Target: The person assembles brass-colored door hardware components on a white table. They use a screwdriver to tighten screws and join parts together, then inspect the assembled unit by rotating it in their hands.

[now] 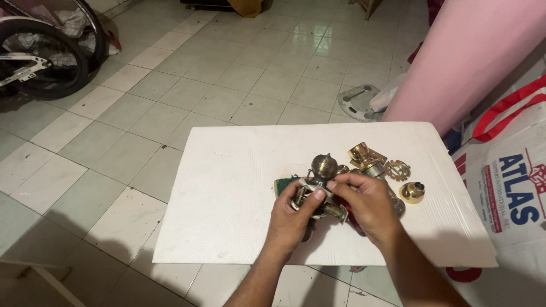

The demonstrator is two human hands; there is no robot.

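Both hands, left hand (pixel 289 219) and right hand (pixel 367 204), are closed around the brass doorknob assembly (pixel 322 181) (partly dismantled), with loose brass parts (pixel 392 170) lying on the white board (pixel 227 193).

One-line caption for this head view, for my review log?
Both hands, left hand and right hand, hold a brass door knob assembly over a white board strewn with brass lock parts.

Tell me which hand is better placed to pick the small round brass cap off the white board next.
Right. The right hand lies nearest the small round brass cap and holds the brass doorknob assembly only by fingertips, while the left hand supports it from below.
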